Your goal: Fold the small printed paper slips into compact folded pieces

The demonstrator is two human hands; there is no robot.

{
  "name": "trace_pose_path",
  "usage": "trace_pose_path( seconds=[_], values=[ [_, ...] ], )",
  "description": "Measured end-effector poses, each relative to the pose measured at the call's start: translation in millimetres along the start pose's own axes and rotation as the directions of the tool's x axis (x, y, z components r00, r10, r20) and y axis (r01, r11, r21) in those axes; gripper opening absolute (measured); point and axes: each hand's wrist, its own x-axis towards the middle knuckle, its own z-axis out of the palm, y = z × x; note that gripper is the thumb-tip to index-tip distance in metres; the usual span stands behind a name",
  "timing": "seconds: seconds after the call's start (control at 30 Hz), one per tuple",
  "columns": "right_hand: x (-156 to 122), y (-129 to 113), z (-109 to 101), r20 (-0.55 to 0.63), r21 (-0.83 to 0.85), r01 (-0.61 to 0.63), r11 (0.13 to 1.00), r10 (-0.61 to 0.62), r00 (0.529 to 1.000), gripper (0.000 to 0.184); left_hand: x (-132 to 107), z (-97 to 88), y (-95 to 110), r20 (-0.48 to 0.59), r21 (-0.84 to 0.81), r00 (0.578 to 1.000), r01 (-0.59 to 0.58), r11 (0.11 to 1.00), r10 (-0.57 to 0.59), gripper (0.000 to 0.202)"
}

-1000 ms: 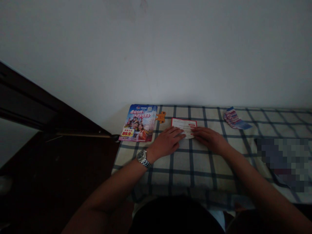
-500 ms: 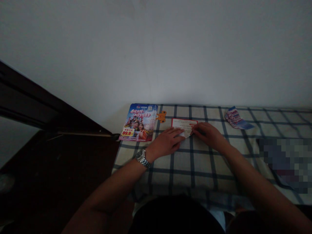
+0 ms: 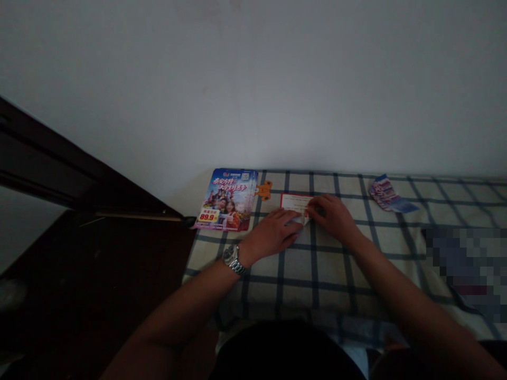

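Observation:
A small red-edged leaflet point(image 3: 293, 201) with a white printed side lies on the checked cloth, partly covered by both hands. My left hand point(image 3: 275, 232) rests over its lower left part, fingers stretched out and lying flat; a metal watch point(image 3: 233, 258) is on that wrist. At the leaflet's right side, my right hand point(image 3: 330, 214) pinches its edge between thumb and fingers. That edge is turned over to the left, and a pointed corner shows below. Left of the hands lies a stack of colourful printed flyers point(image 3: 225, 203).
An orange bear-shaped piece point(image 3: 264, 191) sits beside the flyers. Several folded papers point(image 3: 390, 195) are piled at the right. A blurred-out flat object point(image 3: 467, 269) lies nearer on that side. The white wall point(image 3: 277, 95) rises behind the checked cloth point(image 3: 301, 274).
My right hand has moved a little left with the leaflet's right edge, so less of the printed side shows. My left hand stays nearly in place. The view has shifted slightly.

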Motion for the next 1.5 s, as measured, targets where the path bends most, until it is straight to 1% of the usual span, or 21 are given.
trace_pose_path(
  seconds=[0.1, 0.27, 0.43, 0.7, 0.9, 1.1, 1.3, 1.43, 1.5],
  values=[
    [-0.4, -1.4, 3.1, -0.035, 0.005, -0.028, 1.000, 0.028, 0.999, 0.015, 0.7, 0.1, 0.6, 0.001, 0.011, 1.000, 0.003, 1.000, -0.003, 0.025],
    [-2.0, -2.6, 9.6, -0.076, -0.032, -0.056, 0.998, 0.053, 0.996, 0.013, 1.7, 1.0, 0.1, 0.015, 0.007, 1.000, -0.008, 1.000, 0.008, 0.027],
    [-2.7, -2.6, 14.7, -0.131, -0.052, -0.061, 0.997, 0.054, 0.990, 0.012, 1.4, 2.5, -0.3, 0.016, -0.007, 1.000, 0.002, 1.000, -0.002, 0.038],
    [-2.1, -3.8, 16.4, -0.149, -0.078, -0.075, 0.994, 0.063, 0.987, 0.014, 1.3, 3.1, 0.2, 0.025, 0.029, 1.000, -0.007, 1.000, 0.006, 0.041],
    [-1.3, -6.0, 16.8, -0.150, -0.097, -0.082, 0.992, 0.067, 0.986, 0.014, 0.8, 4.3, -1.0, 0.037, 0.007, 0.999, -0.008, 1.000, 0.007, 0.043],
    [-1.2, -7.8, 16.4, -0.153, -0.123, -0.063, 0.990, 0.044, 0.987, 0.015, 0.5, 4.7, -0.1, 0.040, 0.031, 0.999, 0.000, 1.000, -0.001, 0.044],
    [-1.5, -9.8, 16.5, -0.156, -0.114, -0.064, 0.991, 0.046, 0.987, 0.015, 1.0, 4.0, 0.4, 0.053, 0.028, 0.998, 0.017, 0.999, -0.019, 0.046],
    [-2.3, -11.8, 11.2, -0.147, -0.111, -0.041, 0.993, 0.025, 0.989, 0.017, 2.1, 2.8, 1.8, 0.049, 0.015, 0.998, 0.031, 0.999, -0.032, 0.048],
    [-3.5, -13.1, 5.3, -0.130, -0.116, -0.006, 0.993, -0.009, 0.991, 0.019, 2.5, 2.3, 2.7, 0.047, 0.011, 0.998, 0.035, 0.999, -0.035, 0.049]
  ],
)
